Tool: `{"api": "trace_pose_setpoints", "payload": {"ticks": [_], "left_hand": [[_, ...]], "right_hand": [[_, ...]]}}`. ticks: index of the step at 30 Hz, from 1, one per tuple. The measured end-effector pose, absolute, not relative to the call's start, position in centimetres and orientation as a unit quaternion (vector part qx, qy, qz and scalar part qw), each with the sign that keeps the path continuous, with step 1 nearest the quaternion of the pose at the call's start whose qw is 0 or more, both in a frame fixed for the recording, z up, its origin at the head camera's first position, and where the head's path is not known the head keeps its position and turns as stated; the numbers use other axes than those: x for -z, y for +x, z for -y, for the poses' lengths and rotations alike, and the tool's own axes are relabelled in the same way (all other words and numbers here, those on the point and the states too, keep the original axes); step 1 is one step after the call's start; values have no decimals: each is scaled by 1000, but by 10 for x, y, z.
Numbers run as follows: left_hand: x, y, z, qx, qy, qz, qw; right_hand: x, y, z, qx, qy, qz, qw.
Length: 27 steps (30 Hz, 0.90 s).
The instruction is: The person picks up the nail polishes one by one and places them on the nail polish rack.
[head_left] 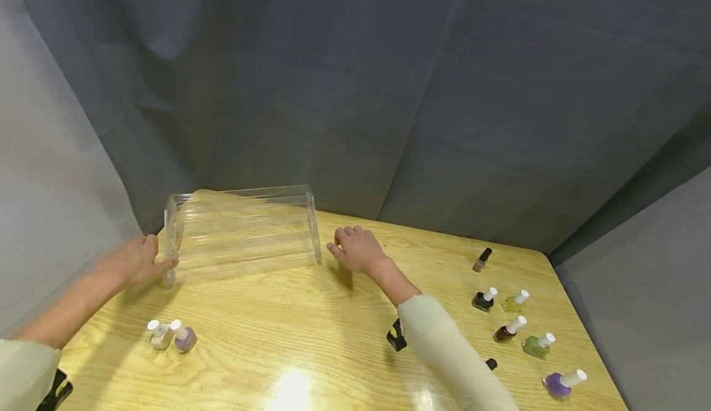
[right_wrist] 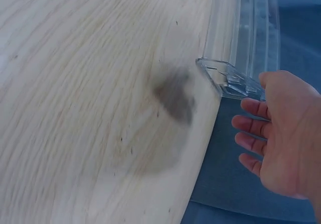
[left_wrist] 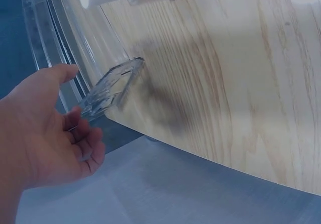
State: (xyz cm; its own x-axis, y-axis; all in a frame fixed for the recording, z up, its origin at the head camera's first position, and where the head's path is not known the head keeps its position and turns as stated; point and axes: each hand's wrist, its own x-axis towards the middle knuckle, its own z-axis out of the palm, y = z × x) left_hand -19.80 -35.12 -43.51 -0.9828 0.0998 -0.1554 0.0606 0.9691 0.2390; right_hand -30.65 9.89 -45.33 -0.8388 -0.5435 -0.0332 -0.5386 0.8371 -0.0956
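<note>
A clear plastic tiered rack [head_left: 244, 236] stands at the table's back left. My left hand [head_left: 133, 261] is at its left end, thumb reaching over the end panel in the head view. In the left wrist view, that hand's fingers [left_wrist: 90, 151] curl loosely beside the stepped end panel [left_wrist: 113, 88]. Just off the rack's right end is my right hand [head_left: 358, 250], with a gap between them in the head view. In the right wrist view its fingers are relaxed and apart, close to the right end panel [right_wrist: 228, 81], with nothing held.
A white nail polish bottle [head_left: 160, 336] and a lilac one [head_left: 185, 339] stand front left. Several more, including purple [head_left: 555, 386], green [head_left: 535, 346] and black [head_left: 482, 302], are on the right. A black cap [head_left: 491, 364] shows beside my right sleeve. Grey curtain [head_left: 355, 90] hangs behind.
</note>
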Motion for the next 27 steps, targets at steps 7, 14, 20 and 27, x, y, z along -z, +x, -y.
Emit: {"api": "trace_pose_setpoints", "payload": {"ticks": [7,14,20,27], "left_hand": [[441,-198,355,-116,38,-990,77],[446,-199,352,-108,47,-991,68],[456,-198,352,-102,61,-992,29],[460,-199,350,-104,57,-993,18]], "right_hand": [[460,-310,-78,23,-279,-959,38],[472,-315,-60,-17,-274,-960,49],[479,-317,-52,-40,-270,-961,45],[472,-316,-50,-37,-262,-964,38]]}}
